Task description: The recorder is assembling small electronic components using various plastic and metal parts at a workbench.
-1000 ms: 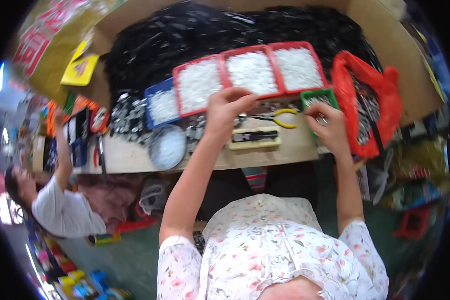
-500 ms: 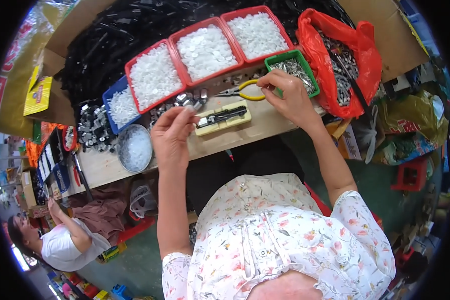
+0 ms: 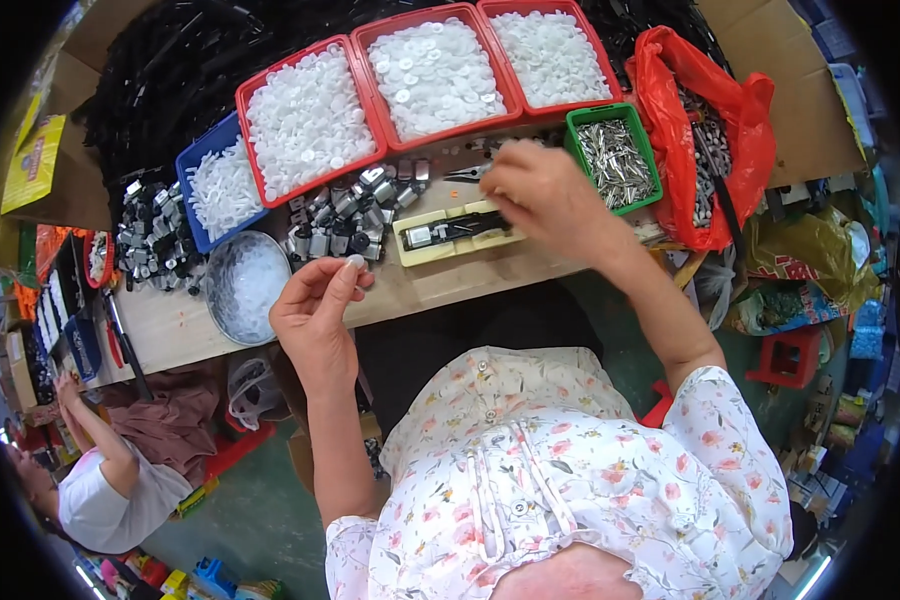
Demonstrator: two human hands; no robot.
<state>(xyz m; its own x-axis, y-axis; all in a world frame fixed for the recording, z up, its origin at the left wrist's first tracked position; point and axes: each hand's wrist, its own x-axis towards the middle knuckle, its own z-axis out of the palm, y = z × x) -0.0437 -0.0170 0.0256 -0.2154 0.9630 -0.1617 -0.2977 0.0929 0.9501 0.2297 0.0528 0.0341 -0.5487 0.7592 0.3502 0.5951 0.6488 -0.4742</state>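
While a co-worker in a white top sits at the left edge, a heap of black and silver fittings lies on the left of the table. Next come a blue tray of white pieces and, nearer, a metal bowl with whitish contents. Just right of the bowl, the left hand has its thumb and fingers together on a small white round piece. That hand has drawn left and nearer, away from the cream holder, so the piece is now well apart from the black and silver part lying in it, whose left end shows plainly. Between the holder and the three red trays of white pieces on the far side lie silver caps and pliers.

The right hand has shifted left, off the edge of the green tray of metal pins; it now hides the holder's right end, which puts both hands at this stretch of table. It is blurred: I cannot tell whether its fingers grip anything or touch the holder. Farthest right, beyond the green tray, stands a red plastic bag of small parts.
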